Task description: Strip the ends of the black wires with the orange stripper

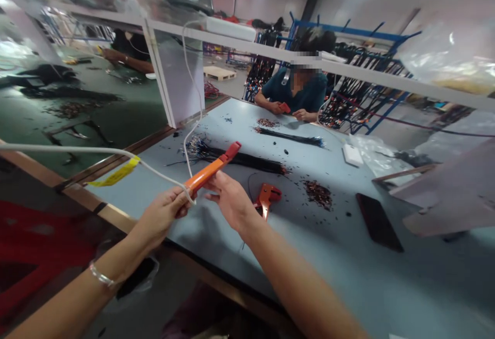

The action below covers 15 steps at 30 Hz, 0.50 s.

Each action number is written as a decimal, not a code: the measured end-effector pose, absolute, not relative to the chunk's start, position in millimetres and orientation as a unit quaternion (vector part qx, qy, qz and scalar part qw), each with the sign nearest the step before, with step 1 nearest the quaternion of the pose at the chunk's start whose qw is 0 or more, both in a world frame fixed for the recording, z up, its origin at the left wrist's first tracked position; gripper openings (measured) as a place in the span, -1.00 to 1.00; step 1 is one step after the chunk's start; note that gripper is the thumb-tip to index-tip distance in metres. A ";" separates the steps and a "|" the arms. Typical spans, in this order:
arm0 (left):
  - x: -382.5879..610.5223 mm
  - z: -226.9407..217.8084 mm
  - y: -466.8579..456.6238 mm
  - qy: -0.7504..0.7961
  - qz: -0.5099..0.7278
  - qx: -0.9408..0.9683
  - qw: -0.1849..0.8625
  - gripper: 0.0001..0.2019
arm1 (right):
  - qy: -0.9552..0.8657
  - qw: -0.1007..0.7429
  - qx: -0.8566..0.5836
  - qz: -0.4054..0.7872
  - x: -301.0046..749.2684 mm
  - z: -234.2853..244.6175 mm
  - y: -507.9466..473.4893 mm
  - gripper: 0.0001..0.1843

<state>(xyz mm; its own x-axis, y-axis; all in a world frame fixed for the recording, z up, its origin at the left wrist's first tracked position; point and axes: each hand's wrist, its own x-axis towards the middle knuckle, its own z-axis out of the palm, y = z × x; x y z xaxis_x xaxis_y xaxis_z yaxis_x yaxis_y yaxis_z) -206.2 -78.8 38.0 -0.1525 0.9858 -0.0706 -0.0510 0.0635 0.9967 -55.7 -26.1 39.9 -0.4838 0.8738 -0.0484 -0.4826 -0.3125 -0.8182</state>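
Fingers (178, 200) of your left hand (164, 215) are curled shut around the rear end of the orange tool (211, 170), just where the white cable (77, 150) meets it. The cable runs off to the left edge of the view, and another length loops up toward the shelf frame (270, 50) above the table. You hold the tool in the air over the near part of the grey table (348, 277), tilted, with its red tip (233, 149) pointing up and away from you.

Your right hand (230, 199) is against the middle of the tool from below. Its fingers lie stretched along the body and touch it, but you cannot tell whether they pinch it or only steady it. A thin bracelet (100, 275) sits on your left wrist.

Just beyond your right hand, a second orange-red tool (267, 197) lies flat on the table. Behind the raised tool lies a long bundle of black wires (251, 160), with a pile of small scraps (319, 193) to the right of it. A black phone (377, 221) lies further right, and a white box (351, 154) is near the far edge. A strip of yellow tape (116, 174) is stuck at the table's left border. Across the table a co-worker (301, 91) sits with both hands on the surface, a small red tool (285, 107) in them.
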 end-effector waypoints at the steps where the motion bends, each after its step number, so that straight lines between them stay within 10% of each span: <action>1: -202.7 39.3 -76.8 0.554 0.516 0.473 0.451 -0.78 | -0.344 0.448 -0.239 0.790 -57.3 44.1 -23.8 -0.65; 15: -206.7 54.4 -42.7 0.614 0.552 0.525 0.208 -0.81 | -0.346 0.420 -0.188 0.817 58.3 44.7 -41.2 -0.60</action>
<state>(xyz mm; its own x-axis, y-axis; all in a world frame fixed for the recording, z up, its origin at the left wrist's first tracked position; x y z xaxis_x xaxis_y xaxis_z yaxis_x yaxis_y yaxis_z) -206.7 -42.7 54.4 -0.3636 0.8735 0.3238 0.4156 -0.1589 0.8956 58.3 -41.2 44.7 -0.5767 0.8168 -0.0163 -0.5563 -0.4072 -0.7243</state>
